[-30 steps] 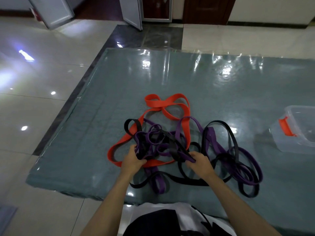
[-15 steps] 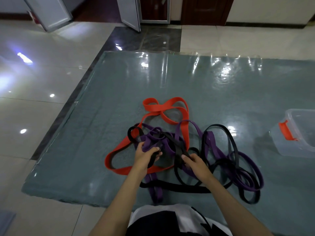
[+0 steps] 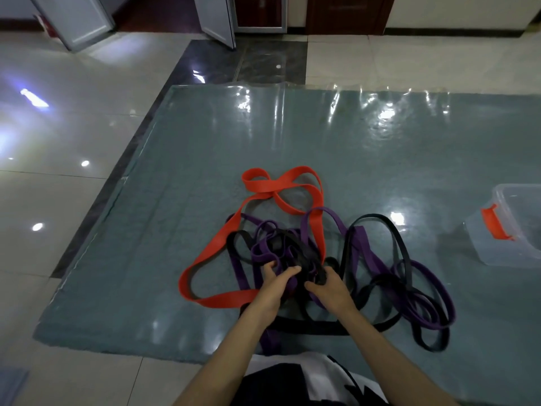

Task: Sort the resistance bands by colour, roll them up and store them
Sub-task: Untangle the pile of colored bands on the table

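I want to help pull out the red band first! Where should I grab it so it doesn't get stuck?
Probably grab the red band at its far loop, the twisted part lying alone on the mat, and come from the far side. That end looks free of the tangle. Nearer the person, a purple band crosses it, and the left hand and right hand are busy there.

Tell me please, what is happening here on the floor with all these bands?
A person sits at the edge of a grey-green floor mat and works with both hands in a tangled pile of long rubber resistance bands. The left hand grips purple bands in the middle of the pile; the right hand pinches a black band beside it. A wide red band loops through the tangle. Nothing is sorted or rolled yet. A clear plastic box with an orange latch stands on the mat to the right.
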### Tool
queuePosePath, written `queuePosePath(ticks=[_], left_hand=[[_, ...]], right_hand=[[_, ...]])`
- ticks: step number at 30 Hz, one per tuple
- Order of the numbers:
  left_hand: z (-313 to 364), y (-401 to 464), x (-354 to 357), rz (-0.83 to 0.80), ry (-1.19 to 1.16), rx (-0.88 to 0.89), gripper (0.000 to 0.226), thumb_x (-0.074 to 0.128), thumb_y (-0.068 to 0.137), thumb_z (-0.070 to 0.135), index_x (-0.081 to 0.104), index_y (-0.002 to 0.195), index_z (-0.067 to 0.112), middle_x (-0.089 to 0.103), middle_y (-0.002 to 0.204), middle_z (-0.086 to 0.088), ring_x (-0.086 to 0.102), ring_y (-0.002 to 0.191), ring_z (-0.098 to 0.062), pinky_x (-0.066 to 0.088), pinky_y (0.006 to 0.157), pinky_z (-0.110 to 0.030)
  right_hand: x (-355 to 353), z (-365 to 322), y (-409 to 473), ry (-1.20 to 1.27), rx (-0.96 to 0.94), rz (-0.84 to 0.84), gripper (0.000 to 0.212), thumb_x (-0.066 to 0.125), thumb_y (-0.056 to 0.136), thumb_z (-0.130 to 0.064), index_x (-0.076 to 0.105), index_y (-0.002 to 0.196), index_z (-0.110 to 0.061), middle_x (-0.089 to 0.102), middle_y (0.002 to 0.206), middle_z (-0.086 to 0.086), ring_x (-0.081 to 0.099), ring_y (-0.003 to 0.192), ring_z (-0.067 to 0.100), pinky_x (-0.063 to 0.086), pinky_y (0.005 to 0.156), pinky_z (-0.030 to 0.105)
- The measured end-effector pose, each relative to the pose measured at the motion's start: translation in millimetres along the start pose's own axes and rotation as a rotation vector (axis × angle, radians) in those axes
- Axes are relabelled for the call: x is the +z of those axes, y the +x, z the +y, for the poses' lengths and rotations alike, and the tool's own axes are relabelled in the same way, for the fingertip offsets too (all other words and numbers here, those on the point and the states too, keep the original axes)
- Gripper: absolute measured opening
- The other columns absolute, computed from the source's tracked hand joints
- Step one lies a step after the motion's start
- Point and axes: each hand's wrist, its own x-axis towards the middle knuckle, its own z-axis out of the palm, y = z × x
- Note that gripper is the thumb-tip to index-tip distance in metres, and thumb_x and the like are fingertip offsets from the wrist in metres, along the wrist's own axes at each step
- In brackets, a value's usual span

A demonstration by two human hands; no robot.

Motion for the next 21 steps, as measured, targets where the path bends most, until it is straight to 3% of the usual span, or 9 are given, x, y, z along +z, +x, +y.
queuePosePath(ticks=[2, 6, 8, 11, 14, 18, 21], left_hand=[[1, -3, 2, -0.053, -0.039, -0.02, 0.113, 0.089, 0.066, 0.052, 0.024, 0.157, 0.034, 0.054, 0.151, 0.001, 0.051, 0.139, -0.02, 0.041, 0.12, -0.044], [-1, 0, -4, -0.049, -0.076, 0.006, 0.125, 0.094, 0.063, 0.047, 0.018, 0.162, 0.038, 0.058, 0.147, 0.004, 0.055, 0.134, -0.015, 0.046, 0.115, -0.041], [-3, 3, -5, 0.007, -0.07, 0.018, 0.126, 0.098, 0.055, 0.046, 0.026, 0.158, 0.036, 0.063, 0.141, 0.002, 0.06, 0.129, -0.017, 0.052, 0.11, -0.042], [-10, 7, -5, 0.127, -0.095, 0.071, 0.106, 0.097, 0.06, 0.031, 0.041, 0.15, 0.029, 0.071, 0.128, 0.001, 0.067, 0.118, -0.018, 0.058, 0.097, -0.038], [-8, 7, -6, 0.191, -0.255, 0.123, 0.089, 0.092, 0.063, 0.02, 0.054, 0.142, 0.028, 0.077, 0.121, -0.003, 0.071, 0.114, -0.026, 0.06, 0.095, -0.047], [-2, 1, -7, 0.132, -0.397, 0.151, 0.086, 0.093, 0.065, 0.016, 0.054, 0.141, 0.03, 0.077, 0.124, -0.009, 0.074, 0.115, -0.032, 0.059, 0.1, -0.055], [-2, -1, -7, 0.065, -0.419, 0.156, 0.092, 0.093, 0.075, 0.014, 0.045, 0.153, 0.027, 0.072, 0.134, -0.008, 0.069, 0.124, -0.028, 0.054, 0.109, -0.053]], right_hand=[[2, -3, -2, 0.025, -0.053, -0.016, 0.034, 0.077, 0.092, -0.02, 0.064, 0.123, -0.021, 0.077, 0.112, 0.001, 0.072, 0.103, 0.014, 0.058, 0.096, 0.036], [0, -18, -13, 0.085, -0.177, -0.257, 0.049, 0.073, 0.096, -0.013, 0.06, 0.13, -0.046, 0.067, 0.124, -0.037, 0.059, 0.116, -0.019, 0.047, 0.092, 0.004], [-4, -22, -18, 0.052, -0.188, -0.33, 0.057, 0.071, 0.097, -0.014, 0.056, 0.135, -0.053, 0.061, 0.13, -0.044, 0.052, 0.122, -0.023, 0.041, 0.091, -0.003], [-9, -22, -23, 0.049, -0.187, -0.33, 0.058, 0.07, 0.099, -0.017, 0.058, 0.133, -0.063, 0.058, 0.137, -0.032, 0.051, 0.128, -0.016, 0.04, 0.104, 0.006], [-14, -22, -24, 0.133, -0.156, -0.252, 0.041, 0.067, 0.103, -0.022, 0.068, 0.131, -0.051, 0.06, 0.136, -0.011, 0.057, 0.13, 0.002, 0.043, 0.113, 0.023], [-19, -29, -33, 0.174, -0.219, -0.284, 0.039, 0.062, 0.106, -0.025, 0.066, 0.134, -0.053, 0.065, 0.141, -0.023, 0.056, 0.133, -0.006, 0.046, 0.102, 0.009], [-13, -26, -33, 0.128, -0.246, -0.297, 0.049, 0.063, 0.106, -0.03, 0.051, 0.151, -0.047, 0.054, 0.153, -0.024, 0.046, 0.144, -0.002, 0.038, 0.117, 0.021]])
